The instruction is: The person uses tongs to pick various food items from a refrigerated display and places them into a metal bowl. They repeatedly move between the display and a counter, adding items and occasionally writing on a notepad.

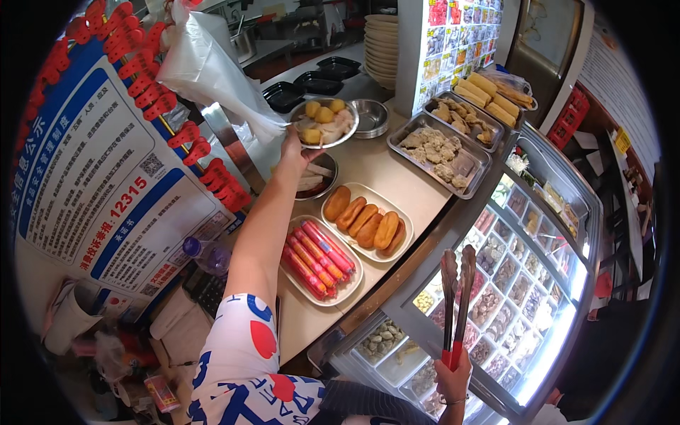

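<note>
My left hand point(297, 147) reaches far across the counter and grips a metal bowl point(333, 144) by its near edge. Inside the bowl are round yellow pieces point(324, 115) and pale slices. Directly below, partly hidden by my hand and forearm, another metal bowl point(333, 185) with food stands on the counter. At the lower right, my right hand point(453, 379) is closed round the red handles of metal tongs point(460, 304). The tongs point upward in front of the glass display case, their tips slightly apart with nothing between them.
Trays of wrapped red sausages point(319, 258) and fried dough sticks point(365, 223) sit on the counter point(382, 163). Metal trays of food point(435, 152) stand right, above the display case point(510, 283). Plastic bags point(212, 78) hang left; black containers point(319, 83) and stacked bowls point(380, 49) lie behind.
</note>
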Available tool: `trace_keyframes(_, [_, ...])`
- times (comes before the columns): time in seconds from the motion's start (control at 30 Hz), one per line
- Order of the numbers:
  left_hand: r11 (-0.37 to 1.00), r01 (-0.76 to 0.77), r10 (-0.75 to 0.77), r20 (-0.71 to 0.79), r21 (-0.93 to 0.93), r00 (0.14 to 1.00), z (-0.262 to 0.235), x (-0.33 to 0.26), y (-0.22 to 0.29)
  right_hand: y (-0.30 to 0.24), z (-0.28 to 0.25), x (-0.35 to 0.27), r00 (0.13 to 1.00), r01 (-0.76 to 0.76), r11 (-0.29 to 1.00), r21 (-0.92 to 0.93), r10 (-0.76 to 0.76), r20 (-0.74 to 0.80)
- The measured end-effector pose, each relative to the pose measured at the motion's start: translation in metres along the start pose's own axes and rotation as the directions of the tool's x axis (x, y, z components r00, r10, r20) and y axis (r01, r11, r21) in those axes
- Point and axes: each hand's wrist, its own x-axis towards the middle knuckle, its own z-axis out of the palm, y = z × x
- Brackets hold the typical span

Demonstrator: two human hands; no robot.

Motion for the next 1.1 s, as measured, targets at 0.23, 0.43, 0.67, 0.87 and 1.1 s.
trace_keyframes(0.23, [0.998,0.039,-0.042,-0.066,-0.044,0.997,-0.045,0.105,0.019,0.017,-0.004,0.007,0.996,0.056,0.995,-0.087,-0.062,-0.063])
trace_keyframes(0.43, [0.993,0.071,-0.055,-0.161,0.096,0.985,-0.061,0.153,-0.008,-0.021,0.009,0.019,0.996,-0.061,0.995,-0.078,0.056,-0.064])
trace_keyframes(0.67, [0.885,-0.126,0.284,-0.306,0.449,0.909,-0.113,0.205,-0.012,0.012,0.009,0.034,0.999,-0.003,0.992,-0.126,0.007,0.035])
trace_keyframes(0.87, [0.135,-0.666,0.867,0.238,0.733,0.438,0.010,0.040,-0.031,-0.005,0.037,0.052,0.999,0.029,0.961,0.277,-0.032,0.006])
trace_keyframes(1.1, [0.703,-0.563,0.009,0.786,0.435,0.619,0.006,-0.342,-0.130,-0.018,0.061,0.006,0.873,0.125,0.831,0.541,-0.351,0.337])
